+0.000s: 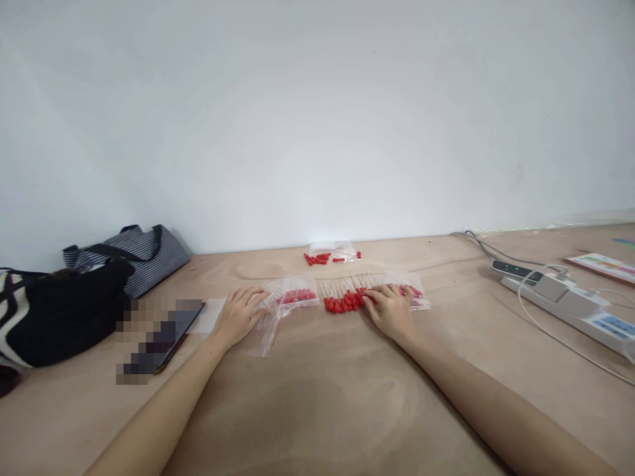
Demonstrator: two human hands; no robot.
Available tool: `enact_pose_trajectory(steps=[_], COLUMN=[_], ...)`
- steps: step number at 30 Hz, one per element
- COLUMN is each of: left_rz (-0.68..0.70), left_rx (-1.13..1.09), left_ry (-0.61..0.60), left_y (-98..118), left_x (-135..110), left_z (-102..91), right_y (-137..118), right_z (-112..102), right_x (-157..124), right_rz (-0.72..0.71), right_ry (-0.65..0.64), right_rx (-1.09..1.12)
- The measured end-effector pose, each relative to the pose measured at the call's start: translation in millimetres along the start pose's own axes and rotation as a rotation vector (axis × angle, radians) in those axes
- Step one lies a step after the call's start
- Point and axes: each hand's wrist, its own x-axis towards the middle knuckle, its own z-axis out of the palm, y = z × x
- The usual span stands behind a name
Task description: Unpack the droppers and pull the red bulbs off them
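Forward, right hand (391, 311) palm-down.

Two hands were seen at mid-frame: one left hand (240, 316) and one right hand (391, 312). At least three clear plastic bags (270, 336) were counted there and above. More than ten red-tipped sticks (338, 305) were shown at centre, overlapped past exact counting. Two cloth bags (156, 259) were seen at left, one power strip (578, 322) at right.
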Motion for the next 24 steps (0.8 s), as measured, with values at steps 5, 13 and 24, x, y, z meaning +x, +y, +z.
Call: enact_pose_trajectory(steps=[5, 13, 24], left_rz=[0.082, 0.122, 0.412], left_rx=[-0.127, -0.050, 0.015], left_ry=[-0.008, 0.069, 0.277], left_y=[27.4, 51.5, 109.7], left_x=[16.9, 41.9, 18.7], left_z=[1.3, 21.4, -20.1], right_y=[-5.1, -7.6, -12.5], right_z=[-6.4, -27.1, -27.9], right_x=[-3.5, -22.1, -26.6], right_rz=[-0.021, -0.220, -0.243], right_ry=[0.063, -0.086, -0.151], right_rx=[0.067, 0.202, 0.276])
